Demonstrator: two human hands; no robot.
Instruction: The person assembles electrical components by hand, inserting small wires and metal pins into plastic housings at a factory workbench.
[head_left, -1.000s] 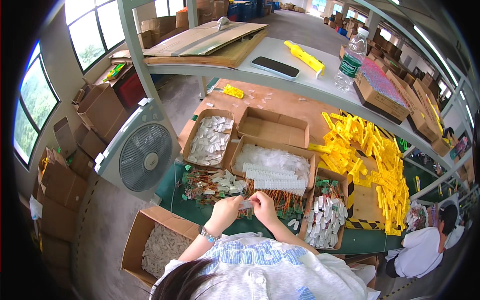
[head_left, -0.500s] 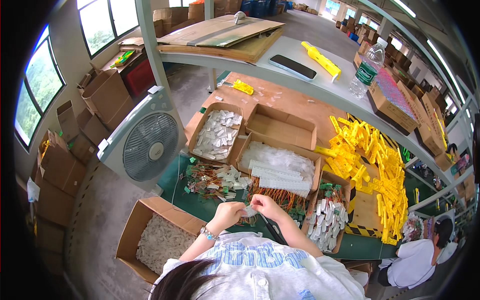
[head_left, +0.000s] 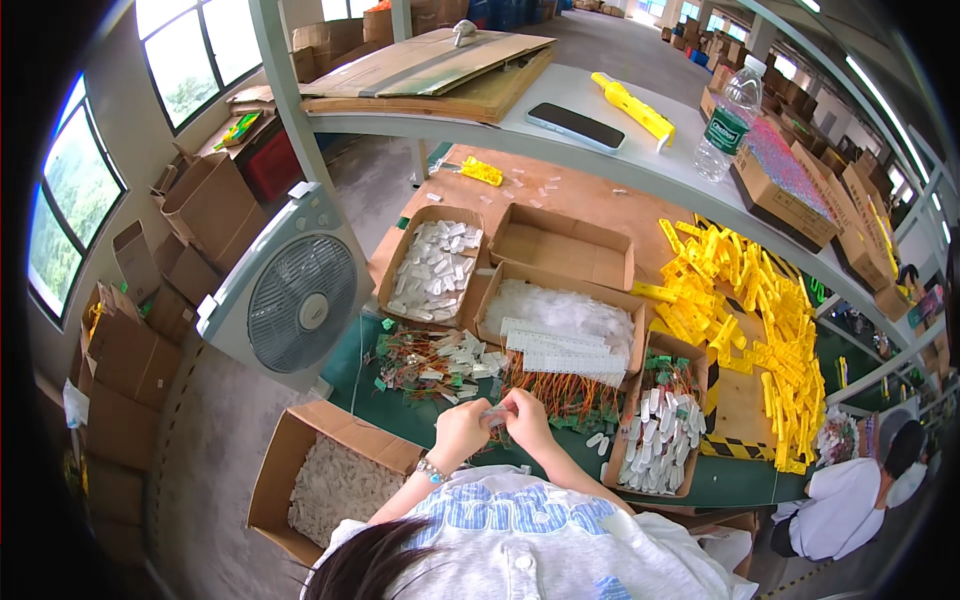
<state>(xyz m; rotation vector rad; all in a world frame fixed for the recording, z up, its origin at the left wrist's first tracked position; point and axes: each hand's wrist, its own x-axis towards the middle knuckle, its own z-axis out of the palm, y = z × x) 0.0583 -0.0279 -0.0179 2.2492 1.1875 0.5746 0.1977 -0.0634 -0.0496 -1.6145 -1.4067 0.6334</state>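
My left hand [head_left: 462, 432] and my right hand [head_left: 524, 420] meet at the near edge of the green table. Pinched between their fingertips is a small whitish piece [head_left: 492, 418], largely covered by the fingers, so its exact kind is hidden. Just beyond lie bundles of orange-red wires [head_left: 565, 397], topped by white perforated strips [head_left: 565, 350]. To the left of these is a heap of wired parts with small green boards [head_left: 415, 362]. Right of my right hand, a carton [head_left: 611, 470] holds white oval pieces with wires, and a few loose white ovals [head_left: 598, 440] lie beside it.
Farther back stand a carton of white pieces [head_left: 387, 290], an empty carton [head_left: 632, 262] and one with clear plastic [head_left: 640, 345]. Yellow plastic parts [head_left: 745, 290] pile up right. A fan [head_left: 300, 300] and a low carton [head_left: 262, 490] flank the left. A shelf [head_left: 560, 90] crosses above.
My hands have drawn closer together around the small piece. A long dark thing beside my right wrist no longer shows. Loose white ovals have come into sight as my right forearm shifted left.
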